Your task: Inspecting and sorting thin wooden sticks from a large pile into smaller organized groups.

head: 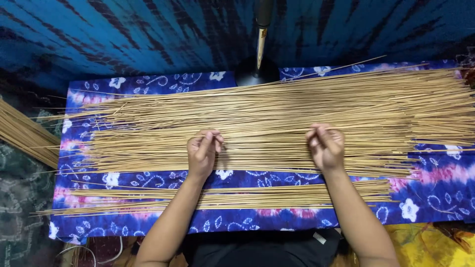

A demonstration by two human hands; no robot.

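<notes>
A broad layer of long thin tan sticks (277, 113) lies spread across a blue and purple flowered cloth (123, 84). My left hand (202, 153) rests on the near part of this layer, its fingertips pinched on a thin stick (262, 132). My right hand (325, 146) pinches the same stick further right. A smaller, tidier bundle of sticks (232, 195) lies closer to me, under both forearms, apart from the big layer.
A dark round stand base with an upright pole (258, 59) sits at the cloth's far edge. Another bundle of sticks (24, 136) lies off the cloth at the left. Yellow fabric (425, 244) shows at the lower right. Blue tie-dyed cloth covers the background.
</notes>
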